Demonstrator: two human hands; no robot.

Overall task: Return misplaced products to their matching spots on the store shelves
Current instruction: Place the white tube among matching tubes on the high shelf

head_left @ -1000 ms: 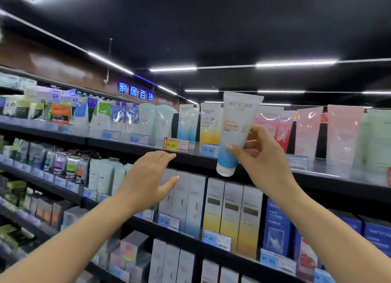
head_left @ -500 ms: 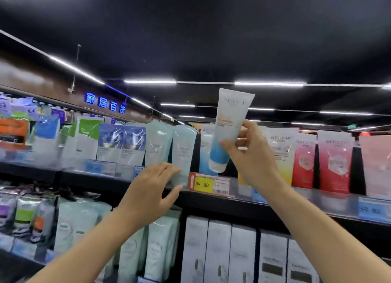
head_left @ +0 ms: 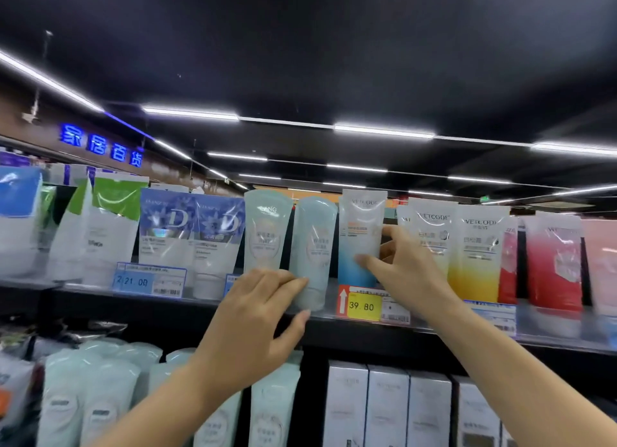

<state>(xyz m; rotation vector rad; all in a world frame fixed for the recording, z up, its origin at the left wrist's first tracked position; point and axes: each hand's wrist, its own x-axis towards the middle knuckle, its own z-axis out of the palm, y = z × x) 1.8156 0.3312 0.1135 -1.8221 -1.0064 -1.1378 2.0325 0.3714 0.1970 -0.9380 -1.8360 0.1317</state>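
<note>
My right hand [head_left: 405, 273] grips a white-and-blue WETCODE tube [head_left: 359, 236], which stands upright, cap down, on the top shelf [head_left: 187, 304] above the yellow 39.80 price tag [head_left: 364, 305]. Pale teal tubes [head_left: 312, 249] stand to its left and white-to-yellow WETCODE tubes [head_left: 477, 253] to its right. My left hand [head_left: 257, 323] is spread at the shelf's front edge, its fingertips touching the bottom of a pale teal tube.
Further right stand red and pink tubes [head_left: 552, 263]; further left, blue-labelled pouches [head_left: 190, 233] and green-white pouches [head_left: 110, 226]. The shelf below holds teal tubes [head_left: 100, 396] and white boxes [head_left: 387, 410]. A clear lip with price tags runs along the shelf front.
My right hand has lowered the blue tube from above the shelf into the row. My left hand has risen to the shelf edge and now touches a teal tube.
</note>
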